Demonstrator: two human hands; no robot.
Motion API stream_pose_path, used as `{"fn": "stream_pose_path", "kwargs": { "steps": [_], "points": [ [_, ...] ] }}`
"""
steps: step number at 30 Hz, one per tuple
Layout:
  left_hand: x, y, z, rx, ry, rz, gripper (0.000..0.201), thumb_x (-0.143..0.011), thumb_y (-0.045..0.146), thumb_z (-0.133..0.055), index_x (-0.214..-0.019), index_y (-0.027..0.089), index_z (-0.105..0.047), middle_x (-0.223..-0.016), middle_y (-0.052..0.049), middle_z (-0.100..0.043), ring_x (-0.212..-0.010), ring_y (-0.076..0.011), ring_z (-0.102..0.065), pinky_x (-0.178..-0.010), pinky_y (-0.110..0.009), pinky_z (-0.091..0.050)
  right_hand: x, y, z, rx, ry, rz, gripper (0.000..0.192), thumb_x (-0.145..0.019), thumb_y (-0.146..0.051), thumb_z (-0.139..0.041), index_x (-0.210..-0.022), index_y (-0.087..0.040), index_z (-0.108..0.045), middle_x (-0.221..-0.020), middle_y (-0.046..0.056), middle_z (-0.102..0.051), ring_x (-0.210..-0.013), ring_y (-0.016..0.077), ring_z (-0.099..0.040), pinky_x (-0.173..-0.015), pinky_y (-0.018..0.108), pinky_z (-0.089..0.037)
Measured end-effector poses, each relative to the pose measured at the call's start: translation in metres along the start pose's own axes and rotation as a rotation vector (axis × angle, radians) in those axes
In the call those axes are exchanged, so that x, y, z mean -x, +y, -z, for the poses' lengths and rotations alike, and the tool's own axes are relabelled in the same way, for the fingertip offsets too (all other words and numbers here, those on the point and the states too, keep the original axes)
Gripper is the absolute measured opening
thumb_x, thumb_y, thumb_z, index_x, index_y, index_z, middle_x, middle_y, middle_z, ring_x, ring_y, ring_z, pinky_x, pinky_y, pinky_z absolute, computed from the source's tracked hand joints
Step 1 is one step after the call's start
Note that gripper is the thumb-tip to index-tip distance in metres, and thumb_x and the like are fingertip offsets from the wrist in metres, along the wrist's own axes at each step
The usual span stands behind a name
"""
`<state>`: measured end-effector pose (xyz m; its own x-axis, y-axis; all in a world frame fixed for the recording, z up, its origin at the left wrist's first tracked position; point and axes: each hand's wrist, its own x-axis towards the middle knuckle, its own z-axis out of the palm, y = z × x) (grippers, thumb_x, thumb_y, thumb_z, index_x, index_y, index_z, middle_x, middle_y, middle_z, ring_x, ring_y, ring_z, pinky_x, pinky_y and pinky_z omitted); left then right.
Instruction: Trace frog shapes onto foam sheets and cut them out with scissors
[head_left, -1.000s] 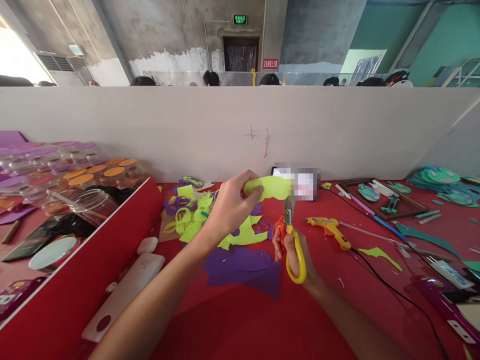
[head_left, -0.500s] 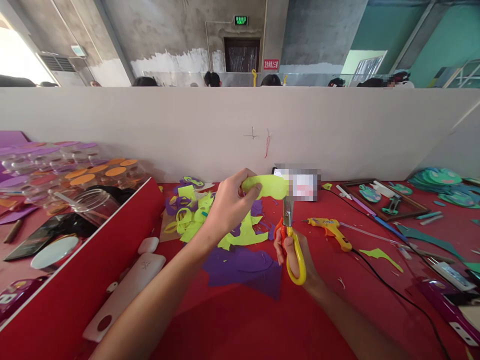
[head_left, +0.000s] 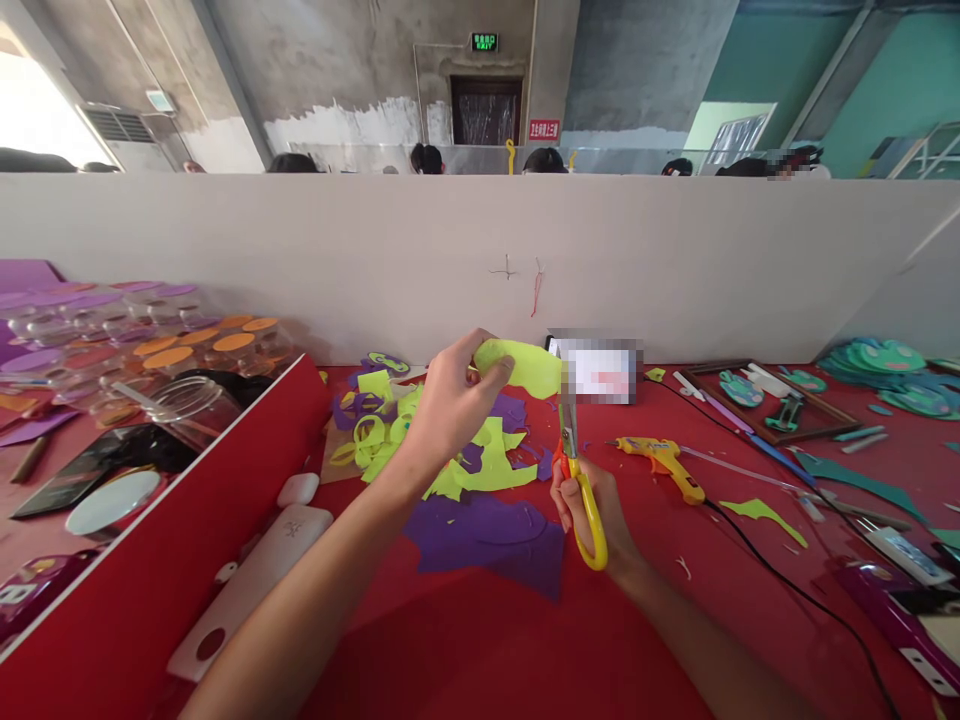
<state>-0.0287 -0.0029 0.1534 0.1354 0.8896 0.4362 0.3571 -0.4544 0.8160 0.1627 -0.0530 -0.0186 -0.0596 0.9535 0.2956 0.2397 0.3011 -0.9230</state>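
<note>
My left hand [head_left: 456, 400] pinches a rounded lime-green craft sheet piece [head_left: 532, 368] between thumb and fingers, holding it up above the table. My right hand [head_left: 611, 510] is closed around the scissors [head_left: 594, 530], which have yellow and red handles. Their blades point upward and meet the right end of the lime piece; pixelation covers the tips there. Below my hands lies a heap of lime offcuts [head_left: 491, 465] mixed with purple scraps. A purple sheet [head_left: 480, 535] lies flat nearer to me.
On the right are a yellow glue gun [head_left: 664, 462] with a black cord and a wooden frame [head_left: 832, 410]. A red-sided divider [head_left: 180, 500] runs along the left, beside a white power bank [head_left: 255, 590]. Clear jars [head_left: 199, 405] stand beyond it. A white partition [head_left: 375, 260] closes off the back.
My left hand and the lime piece have shifted slightly left and up, with the piece now tilted down to the right. The scissors have turned and moved slightly left.
</note>
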Motion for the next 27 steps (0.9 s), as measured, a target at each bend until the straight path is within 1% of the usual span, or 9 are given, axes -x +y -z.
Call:
{"fn": "stream_pose_path", "kwargs": {
  "steps": [4, 6, 10, 15, 20, 27],
  "points": [
    [-0.001, -0.001, 0.001, 0.006, 0.013, 0.011, 0.014, -0.089, 0.027, -0.057, -0.08, 0.02, -0.049, -0.064, 0.005, -0.032, -0.057, -0.0095, -0.027, -0.049, -0.025, -0.023, -0.001, 0.001, 0.001, -0.061, 0.003, -0.008, 0.057, -0.088, -0.08, -0.049, -0.077, -0.023, -0.046, -0.051, -0.008, -0.04, -0.042, 0.0094, -0.035, -0.041, 0.023, -0.03],
    [-0.001, -0.001, 0.002, 0.002, 0.025, 0.009, 0.019, -0.089, 0.028, -0.058, -0.077, 0.02, -0.045, -0.064, 0.005, -0.03, -0.056, -0.0093, -0.025, -0.048, -0.025, -0.022, -0.001, 0.001, 0.001, -0.051, 0.004, -0.015, 0.058, -0.087, -0.08, -0.049, -0.075, -0.023, -0.044, -0.05, -0.008, -0.04, -0.041, 0.0092, -0.034, -0.04, 0.023, -0.028],
    [-0.001, -0.001, 0.004, -0.013, 0.049, -0.012, 0.027, -0.089, 0.028, -0.058, -0.074, 0.02, -0.038, -0.065, 0.004, -0.03, -0.056, -0.0091, -0.026, -0.049, -0.025, -0.022, -0.001, -0.003, 0.001, -0.013, 0.004, -0.026, 0.058, -0.088, -0.08, -0.049, -0.073, -0.024, -0.042, -0.05, -0.007, -0.039, -0.042, 0.0094, -0.034, -0.041, 0.024, -0.027],
    [-0.002, -0.005, 0.005, -0.011, 0.056, -0.009, 0.027, -0.091, 0.029, -0.058, -0.074, 0.021, -0.037, -0.065, 0.004, -0.027, -0.057, -0.0099, -0.023, -0.05, -0.026, -0.022, -0.001, -0.011, 0.002, 0.035, 0.005, -0.037, 0.059, -0.087, -0.08, -0.048, -0.071, -0.024, -0.042, -0.051, -0.007, -0.038, -0.043, 0.0093, -0.033, -0.041, 0.023, -0.024],
    [-0.004, -0.008, 0.005, -0.004, 0.081, -0.027, 0.027, -0.091, 0.028, -0.058, -0.074, 0.021, -0.039, -0.066, 0.004, -0.029, -0.057, -0.0101, -0.025, -0.051, -0.028, -0.023, -0.002, -0.02, 0.003, 0.093, -0.001, -0.056, 0.057, -0.087, -0.078, -0.049, -0.07, -0.024, -0.042, -0.05, -0.006, -0.041, -0.043, 0.0099, -0.035, -0.04, 0.023, -0.026],
    [-0.005, -0.007, 0.007, -0.034, 0.132, -0.049, 0.033, -0.09, 0.029, -0.06, -0.071, 0.021, -0.034, -0.065, 0.004, -0.029, -0.058, -0.0104, -0.026, -0.051, -0.028, -0.023, -0.002, -0.021, 0.003, 0.146, -0.026, -0.068, 0.048, -0.088, -0.067, -0.052, -0.072, -0.023, -0.045, -0.053, -0.004, -0.044, -0.046, 0.011, -0.039, -0.042, 0.022, -0.029]
  ]
}}
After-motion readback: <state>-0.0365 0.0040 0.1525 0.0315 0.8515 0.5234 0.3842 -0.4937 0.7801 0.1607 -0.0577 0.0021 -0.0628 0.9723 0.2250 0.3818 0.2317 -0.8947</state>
